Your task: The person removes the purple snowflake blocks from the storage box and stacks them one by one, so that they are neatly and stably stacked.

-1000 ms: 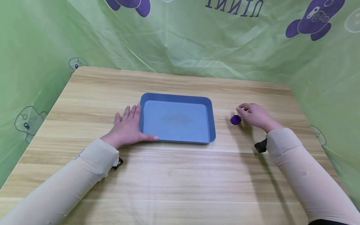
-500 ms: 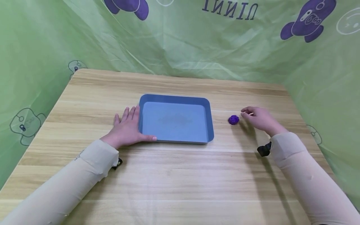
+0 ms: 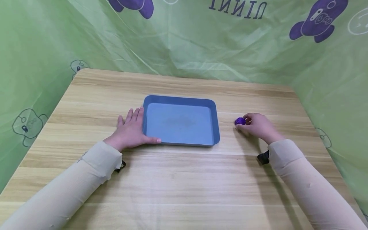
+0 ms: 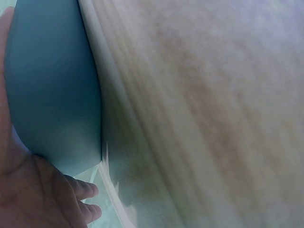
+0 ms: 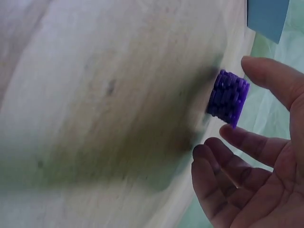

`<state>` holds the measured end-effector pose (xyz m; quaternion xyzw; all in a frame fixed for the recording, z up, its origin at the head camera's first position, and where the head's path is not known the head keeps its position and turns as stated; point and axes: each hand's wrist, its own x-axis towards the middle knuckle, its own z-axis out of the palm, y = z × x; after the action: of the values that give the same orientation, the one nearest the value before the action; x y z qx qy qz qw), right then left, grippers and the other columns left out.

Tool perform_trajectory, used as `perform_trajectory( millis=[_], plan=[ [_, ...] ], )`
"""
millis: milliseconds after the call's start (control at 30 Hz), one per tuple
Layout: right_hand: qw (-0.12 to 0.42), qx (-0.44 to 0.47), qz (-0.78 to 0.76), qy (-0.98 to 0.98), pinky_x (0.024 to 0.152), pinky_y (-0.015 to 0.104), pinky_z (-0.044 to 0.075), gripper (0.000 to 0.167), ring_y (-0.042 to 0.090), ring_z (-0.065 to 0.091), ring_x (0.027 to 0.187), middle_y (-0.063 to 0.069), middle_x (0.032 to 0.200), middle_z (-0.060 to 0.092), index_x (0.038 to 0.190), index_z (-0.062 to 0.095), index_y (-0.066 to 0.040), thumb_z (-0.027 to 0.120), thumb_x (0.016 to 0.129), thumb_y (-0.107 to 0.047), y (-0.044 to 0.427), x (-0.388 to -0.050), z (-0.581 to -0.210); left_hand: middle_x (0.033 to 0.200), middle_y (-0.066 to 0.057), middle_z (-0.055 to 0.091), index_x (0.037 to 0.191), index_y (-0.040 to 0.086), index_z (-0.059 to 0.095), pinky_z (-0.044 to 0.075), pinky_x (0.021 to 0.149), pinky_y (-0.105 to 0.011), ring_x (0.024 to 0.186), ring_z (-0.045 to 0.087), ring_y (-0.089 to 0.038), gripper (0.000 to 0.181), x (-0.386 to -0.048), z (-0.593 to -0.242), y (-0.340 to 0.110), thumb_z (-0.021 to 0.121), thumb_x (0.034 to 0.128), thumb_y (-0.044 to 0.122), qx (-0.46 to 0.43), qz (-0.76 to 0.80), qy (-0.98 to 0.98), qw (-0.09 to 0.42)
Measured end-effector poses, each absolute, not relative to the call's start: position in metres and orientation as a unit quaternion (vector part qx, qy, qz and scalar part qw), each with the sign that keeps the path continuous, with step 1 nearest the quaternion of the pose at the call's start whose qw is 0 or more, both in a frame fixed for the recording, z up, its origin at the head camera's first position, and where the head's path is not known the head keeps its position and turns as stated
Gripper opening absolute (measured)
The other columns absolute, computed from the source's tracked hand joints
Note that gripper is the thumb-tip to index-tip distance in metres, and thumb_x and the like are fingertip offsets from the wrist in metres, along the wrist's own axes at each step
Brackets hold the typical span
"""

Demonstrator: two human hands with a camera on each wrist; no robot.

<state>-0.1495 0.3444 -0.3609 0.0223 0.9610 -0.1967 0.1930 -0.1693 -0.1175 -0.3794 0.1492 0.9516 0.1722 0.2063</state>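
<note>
A small purple knobbly piece, short and round with rows of bumps [image 3: 240, 121], sits on the table right of a blue rectangular tray [image 3: 212, 140]. My right hand [image 3: 257, 126] is beside it. In the right wrist view, the thumb and index finger are spread on either side of the purple piece [image 5: 228, 97]; a gap shows at the thumb, and contact at the index fingertip is unclear. My left hand [image 3: 130, 131] lies with fingers extended along the tray's left side, its thumb across the near left corner. In the left wrist view, the palm [image 4: 33, 190] is against the tray's wall [image 4: 52, 90].
A wooden table [image 3: 178, 188] bears the tray and the purple piece. Green printed cloth [image 3: 189, 48] hangs behind the table and along both sides. A black wrist camera [image 3: 263, 157] shows below the right cuff.
My right hand drew back slightly from the purple piece, then came in again with thumb and fingers around its right side. The left hand stays on the tray.
</note>
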Motion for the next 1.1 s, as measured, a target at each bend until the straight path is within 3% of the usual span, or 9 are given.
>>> perform_trajectory(
  millis=[433,800,1100],
  plan=[
    [0.181,0.013,-0.185,0.966,0.094,0.058,0.050,0.055,0.045,0.062,0.108,0.035,0.123,0.062,0.131,0.057,0.013,0.069,0.099,-0.031,0.341,-0.151,-0.360,0.168,-0.032,0.003,0.162,-0.004,-0.008,-0.007,0.116,-0.072,0.154,-0.006,-0.048,0.152,-0.168,-0.378,-0.117,0.072,0.0689,0.085,0.151,0.168,0.953,0.202],
    [0.185,0.007,-0.194,0.963,0.096,0.059,0.049,0.061,0.048,0.061,0.113,0.036,0.127,0.060,0.135,0.054,0.014,0.069,0.099,-0.033,0.342,-0.155,-0.358,0.168,-0.031,0.003,0.162,-0.003,-0.008,-0.008,0.116,-0.072,0.155,-0.006,-0.047,0.154,-0.166,-0.378,-0.118,0.071,0.0670,0.088,0.144,0.173,0.954,0.199],
    [0.185,0.024,-0.232,0.955,0.101,0.063,0.044,0.063,0.052,0.053,0.122,0.038,0.134,0.054,0.139,0.050,0.012,0.040,0.110,-0.042,0.360,-0.154,-0.349,0.168,-0.030,0.003,0.162,-0.004,-0.005,-0.006,0.116,-0.073,0.154,-0.004,-0.048,0.153,-0.165,-0.377,-0.118,0.069,0.0672,0.089,0.150,0.164,0.955,0.197]
  ],
)
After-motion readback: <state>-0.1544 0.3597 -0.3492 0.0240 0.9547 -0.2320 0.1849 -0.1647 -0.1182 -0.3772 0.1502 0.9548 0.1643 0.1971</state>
